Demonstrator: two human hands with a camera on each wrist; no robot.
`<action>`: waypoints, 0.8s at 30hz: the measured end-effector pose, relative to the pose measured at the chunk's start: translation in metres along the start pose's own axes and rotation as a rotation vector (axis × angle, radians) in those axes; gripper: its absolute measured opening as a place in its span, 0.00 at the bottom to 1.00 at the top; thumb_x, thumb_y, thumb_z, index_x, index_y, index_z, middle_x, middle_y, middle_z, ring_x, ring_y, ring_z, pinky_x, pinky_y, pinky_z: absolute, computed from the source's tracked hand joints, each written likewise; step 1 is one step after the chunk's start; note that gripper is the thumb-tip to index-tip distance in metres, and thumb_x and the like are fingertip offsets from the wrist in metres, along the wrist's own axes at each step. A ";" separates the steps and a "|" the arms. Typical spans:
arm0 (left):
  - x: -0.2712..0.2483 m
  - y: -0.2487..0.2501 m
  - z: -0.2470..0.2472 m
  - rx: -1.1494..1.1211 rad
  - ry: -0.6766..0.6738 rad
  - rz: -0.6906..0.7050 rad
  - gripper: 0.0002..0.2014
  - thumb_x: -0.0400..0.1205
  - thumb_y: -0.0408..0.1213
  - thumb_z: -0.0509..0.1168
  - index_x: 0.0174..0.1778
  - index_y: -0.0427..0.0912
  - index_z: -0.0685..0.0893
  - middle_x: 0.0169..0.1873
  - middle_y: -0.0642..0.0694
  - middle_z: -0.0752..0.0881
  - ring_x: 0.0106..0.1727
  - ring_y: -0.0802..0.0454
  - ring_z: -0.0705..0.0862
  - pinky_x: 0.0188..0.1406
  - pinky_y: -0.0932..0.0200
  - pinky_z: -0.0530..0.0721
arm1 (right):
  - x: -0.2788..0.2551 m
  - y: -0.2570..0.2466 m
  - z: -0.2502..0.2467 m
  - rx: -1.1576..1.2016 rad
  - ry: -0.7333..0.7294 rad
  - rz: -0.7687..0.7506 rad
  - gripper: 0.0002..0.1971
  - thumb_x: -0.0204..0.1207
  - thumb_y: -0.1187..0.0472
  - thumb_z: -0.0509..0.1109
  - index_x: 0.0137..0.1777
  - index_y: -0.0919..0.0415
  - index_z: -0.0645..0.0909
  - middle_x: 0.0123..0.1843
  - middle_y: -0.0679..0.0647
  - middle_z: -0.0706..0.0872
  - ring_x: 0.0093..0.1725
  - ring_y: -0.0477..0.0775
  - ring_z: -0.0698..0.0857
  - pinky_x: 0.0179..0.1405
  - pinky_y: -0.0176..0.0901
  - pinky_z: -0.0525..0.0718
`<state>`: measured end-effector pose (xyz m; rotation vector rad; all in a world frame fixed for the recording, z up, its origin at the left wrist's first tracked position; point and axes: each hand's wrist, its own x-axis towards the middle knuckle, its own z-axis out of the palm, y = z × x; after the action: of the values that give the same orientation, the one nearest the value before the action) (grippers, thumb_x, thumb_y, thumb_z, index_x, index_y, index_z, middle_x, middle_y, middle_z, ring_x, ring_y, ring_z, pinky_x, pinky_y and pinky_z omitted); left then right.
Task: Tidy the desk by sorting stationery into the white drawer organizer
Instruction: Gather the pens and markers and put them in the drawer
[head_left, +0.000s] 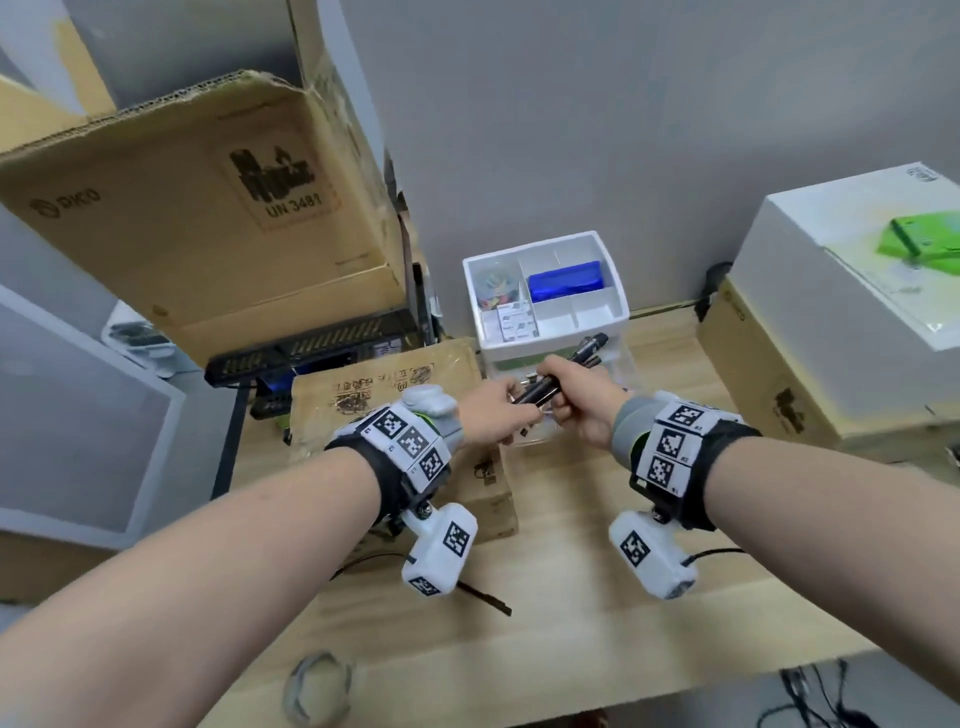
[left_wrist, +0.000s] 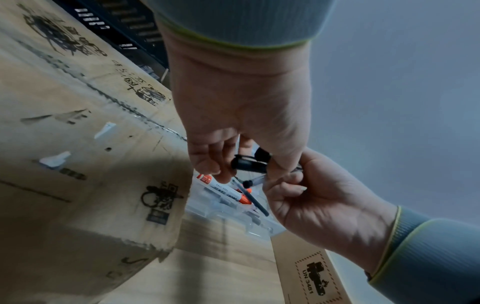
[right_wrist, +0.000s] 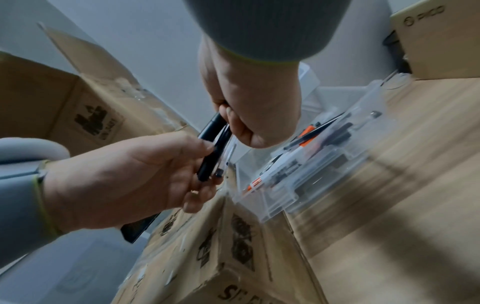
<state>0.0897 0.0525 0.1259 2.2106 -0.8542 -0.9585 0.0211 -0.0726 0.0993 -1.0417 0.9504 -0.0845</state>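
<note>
The white drawer organizer (head_left: 613, 270) stands at the back of the wooden desk, with a blue block (head_left: 566, 280), coloured clips (head_left: 496, 288) and small white boxes (head_left: 514, 322) in its compartments. Just in front of it, both hands hold one bundle of black pens (head_left: 550, 384) (right_wrist: 215, 148). My left hand (head_left: 511, 408) (left_wrist: 244, 170) pinches the near ends. My right hand (head_left: 558, 395) (right_wrist: 239, 127) grips the middle. Under the hands lies a clear plastic case (right_wrist: 324, 170) holding orange-and-white markers (left_wrist: 226, 191) and more dark pens.
A small cardboard box (head_left: 395, 395) lies left of the case, with large cartons (head_left: 197, 218) and a black device (head_left: 311, 348) behind it. A white box (head_left: 841, 249) on a carton stands at the right. A tape roll (head_left: 317, 691) sits at the desk's front edge.
</note>
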 end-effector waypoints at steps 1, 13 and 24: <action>0.003 -0.001 0.001 0.002 0.012 -0.016 0.12 0.79 0.39 0.70 0.52 0.41 0.75 0.33 0.48 0.82 0.25 0.53 0.80 0.19 0.66 0.75 | 0.005 -0.001 -0.006 0.019 0.017 0.010 0.07 0.74 0.60 0.71 0.41 0.58 0.73 0.27 0.52 0.73 0.17 0.43 0.69 0.12 0.30 0.67; 0.025 -0.022 -0.018 0.253 0.244 0.032 0.11 0.77 0.39 0.69 0.54 0.43 0.78 0.44 0.42 0.86 0.40 0.49 0.82 0.43 0.46 0.84 | 0.048 0.003 -0.034 0.137 0.212 0.071 0.06 0.77 0.61 0.74 0.48 0.62 0.80 0.35 0.55 0.88 0.23 0.45 0.85 0.18 0.34 0.83; 0.062 -0.005 -0.020 0.605 0.388 0.070 0.26 0.74 0.43 0.68 0.68 0.42 0.75 0.68 0.41 0.71 0.66 0.42 0.70 0.61 0.49 0.75 | 0.040 -0.011 -0.030 -0.009 0.187 0.072 0.08 0.78 0.73 0.64 0.51 0.60 0.75 0.43 0.68 0.89 0.29 0.61 0.92 0.24 0.47 0.90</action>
<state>0.1402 0.0149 0.1086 2.7147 -1.1227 -0.2190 0.0287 -0.1187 0.0780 -1.0191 1.1583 -0.1195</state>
